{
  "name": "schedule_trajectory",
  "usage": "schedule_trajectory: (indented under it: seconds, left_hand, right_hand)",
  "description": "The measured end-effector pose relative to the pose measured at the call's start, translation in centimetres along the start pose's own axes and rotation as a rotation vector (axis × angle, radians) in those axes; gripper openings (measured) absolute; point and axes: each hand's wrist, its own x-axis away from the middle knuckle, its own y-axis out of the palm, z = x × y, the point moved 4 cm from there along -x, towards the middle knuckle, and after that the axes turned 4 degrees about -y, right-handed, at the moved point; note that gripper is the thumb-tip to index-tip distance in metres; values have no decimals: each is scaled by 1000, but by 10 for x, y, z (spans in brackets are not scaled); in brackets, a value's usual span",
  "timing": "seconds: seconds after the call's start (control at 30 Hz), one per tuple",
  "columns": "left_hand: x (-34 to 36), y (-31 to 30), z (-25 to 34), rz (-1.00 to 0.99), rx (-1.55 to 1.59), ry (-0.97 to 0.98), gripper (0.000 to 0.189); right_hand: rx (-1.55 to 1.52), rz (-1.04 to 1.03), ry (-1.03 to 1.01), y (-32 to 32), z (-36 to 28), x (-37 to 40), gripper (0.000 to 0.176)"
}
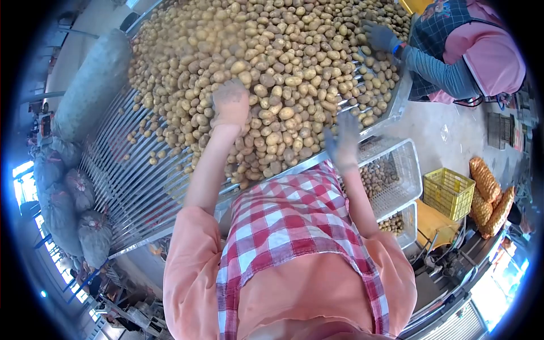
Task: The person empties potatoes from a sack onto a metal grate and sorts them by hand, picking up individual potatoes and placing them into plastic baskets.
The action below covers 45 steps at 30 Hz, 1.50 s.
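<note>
A broad heap of potatoes [283, 85] covers much of the slatted metal table [130, 175]. My left hand [231, 105], in a dusty glove, reaches into the heap; its fingertips are lost among the potatoes, so any grip is hidden. Over the table's near edge, my right hand [343, 141] wears a grey glove and is slightly blurred. Its thumb stands apart from its fingers, and nothing shows in it. Just below that hand is a white plastic crate [411, 164] with small potatoes inside.
A co-worker's gloved hand [381, 37] touches the heap at the far right. A second white crate [409, 218] stands nearer me, beside a yellow crate [450, 192] and filled net sacks [484, 181]. Stuffed bags [62, 209] line the table's left side.
</note>
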Motion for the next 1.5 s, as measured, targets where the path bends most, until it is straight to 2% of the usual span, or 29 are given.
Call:
schedule_trajectory:
  seconds: [0.03,0.07,0.1,0.17,0.27,0.3,0.33,0.4,0.43,0.5,0.53,0.57,0.6,0.7,0.8,0.83,0.87,0.9,0.93,0.97,1.03,1.07,1.13,1.2,1.27,1.33,1.4,1.43,1.5]
  left_hand:
    - [-5,20,-1,5,8,19,14]
    - [-8,30,-3,8,14,39,12]
    - [-7,18,-4,12,4,38,12]
    - [-8,-7,-5,-245,58,32,19]
    - [-10,-8,-12,-304,78,16,20]
    - [-10,-4,-13,-293,92,-14,21]
    - [-12,-2,-16,-286,96,-19,21]
    - [-12,1,-18,-253,114,35,21]
    - [-14,-7,-18,-312,106,-4,21]
    - [-14,-3,-22,-303,147,-22,21]
    - [-17,-1,-27,-281,181,-28,22]
    - [-19,7,-31,-165,190,-12,19]
    - [-23,8,-35,-164,189,-20,19]
    - [-25,6,-37,-336,284,-9,25]
    - [-18,-1,-27,-287,235,-38,24]
    - [-15,0,-29,-312,281,8,23]
    - [-8,-1,-32,-306,285,9,23]
    - [4,-13,-36,-168,492,-60,23]
    - [17,-24,-41,-29,699,-130,25]
    - [29,-31,-43,-28,704,-132,25]
    - [56,-36,-49,-129,1320,-366,36]
    - [67,-39,-46,-133,1324,-373,36]
    - [83,-43,-29,-228,1927,-422,50]
    - [93,-45,-18,-259,2054,-460,53]
    - [96,-45,-13,-249,2117,-461,53]
    - [97,-49,-11,-244,2114,-462,50]
    - [96,-51,-11,-225,2018,-439,44]
    - [97,-51,-11,-229,2019,-429,44]
    - [100,-47,-9,-283,1894,-406,35]
  right_hand:
    - [-91,-72,7,18,-11,-20,60]
    - [-44,20,-52,47,-9,-29,65]
    - [49,-1,18,64,-6,-46,68]
    - [67,-67,72,74,21,-85,63]
    - [152,-282,179,56,32,-125,50]
    - [253,-100,139,62,38,-125,41]
    - [256,-95,133,41,25,-134,41]
    - [-30,-429,-10,15,-10,-127,41]
    - [-95,-478,-50,15,-25,-113,38]
    - [-163,-543,-98,25,-48,-84,34]
    - [-174,-426,-91,34,-53,-71,33]
    - [-185,-304,-86,39,-55,-65,32]
    - [-187,-306,-94,42,-54,-65,32]
    - [-412,-267,-6,48,-49,-63,38]
    - [-475,-275,24,62,-50,-63,42]
    - [-471,-271,23,61,-50,-63,42]
    - [-593,-246,19,60,-50,-64,43]
    - [-714,-220,13,58,-52,-66,45]
    - [-708,-220,9,45,-59,-68,45]
    - [-934,-228,137,30,-64,-65,45]
    - [-1342,-250,335,22,-70,-59,39]
    - [-1338,-257,337,16,-73,-57,39]
    - [-1574,-417,521,10,-84,-58,35]
    - [-1624,-491,472,19,-89,-57,30]
    - [-1732,-567,610,17,-98,-57,30]
    - [-1794,-563,635,17,-100,-56,26]
    - [-2087,-668,693,39,-97,-51,35]
    - [-2088,-658,690,46,-94,-50,35]
    - [-2358,-798,769,53,-100,-48,38]
